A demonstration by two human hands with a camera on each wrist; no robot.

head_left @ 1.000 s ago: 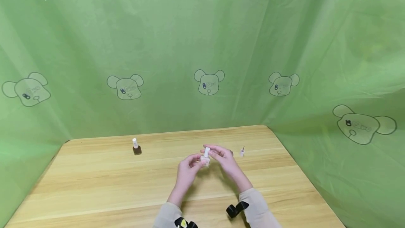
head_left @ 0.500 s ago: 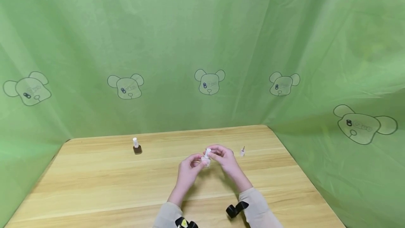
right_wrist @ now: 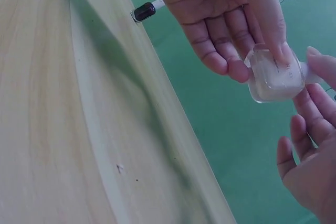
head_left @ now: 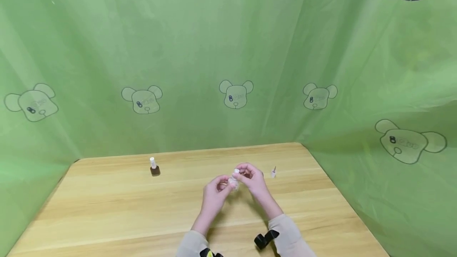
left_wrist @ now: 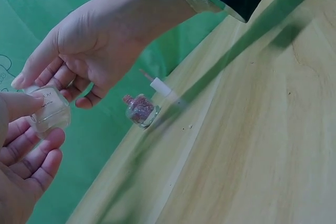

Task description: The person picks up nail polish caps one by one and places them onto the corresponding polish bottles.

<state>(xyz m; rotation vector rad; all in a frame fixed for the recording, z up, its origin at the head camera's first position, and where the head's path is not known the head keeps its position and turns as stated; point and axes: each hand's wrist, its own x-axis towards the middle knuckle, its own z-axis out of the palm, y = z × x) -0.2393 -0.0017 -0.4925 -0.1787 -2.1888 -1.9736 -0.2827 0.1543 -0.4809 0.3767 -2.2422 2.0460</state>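
Above the table, both hands meet at a nail polish bottle (head_left: 233,184) of clear glass with pale milky polish. My left hand (head_left: 213,196) pinches its glass body between thumb and fingers, the thumb lying over the printed front (left_wrist: 52,109). My right hand (head_left: 256,181) pinches the white cap (head_left: 237,171), which sits on the bottle's neck; its remaining fingers are loosely curled behind. In the right wrist view the cap is mostly covered by the right thumb and fingers. The bottle tilts slightly.
A dark nail polish bottle (head_left: 155,170) with a white cap stands at the table's back left. Behind the right hand stand an uncapped pink glitter bottle (left_wrist: 140,110) and its white brush cap (head_left: 273,173), brush upward. Green curtains (head_left: 192,58) surround the wooden table (head_left: 125,209).
Both hands and the held bottle have shifted slightly right. The cap's top now faces the head camera more. The view has tilted a little; the other bottle and brush cap stay put.
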